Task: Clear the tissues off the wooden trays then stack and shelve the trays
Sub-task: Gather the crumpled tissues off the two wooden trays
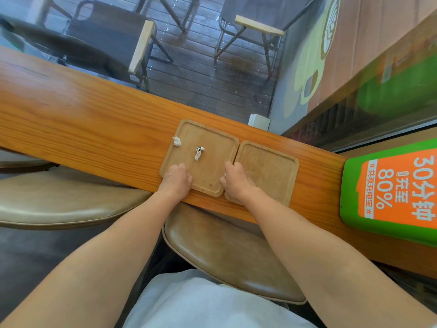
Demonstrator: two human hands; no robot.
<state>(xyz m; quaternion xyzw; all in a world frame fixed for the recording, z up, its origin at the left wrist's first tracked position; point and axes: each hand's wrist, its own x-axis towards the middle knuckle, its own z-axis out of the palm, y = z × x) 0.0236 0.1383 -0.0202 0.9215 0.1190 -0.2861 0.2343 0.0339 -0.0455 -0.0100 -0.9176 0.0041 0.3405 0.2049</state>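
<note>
Two wooden trays lie edge to edge on the bench (94, 129). The left tray (208, 147) carries two crumpled tissues — one (199, 153) mid-tray, one (176, 141) at its left rim. Left hand (176, 179) and right hand (234, 179) each hold a closed grip on that tray's near corners; the right tray (272, 171) lies bare.

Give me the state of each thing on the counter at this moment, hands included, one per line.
Left tray: flat on the counter, two tissues on it.
Right tray: flat, no tissue visible, touching the left tray.
Rim tissue: crumpled, at the left tray's left edge.
Middle tissue: crumpled, dark marks.
Left hand: gripping the left tray's near-left corner.
Right hand: closed where the trays meet.
</note>
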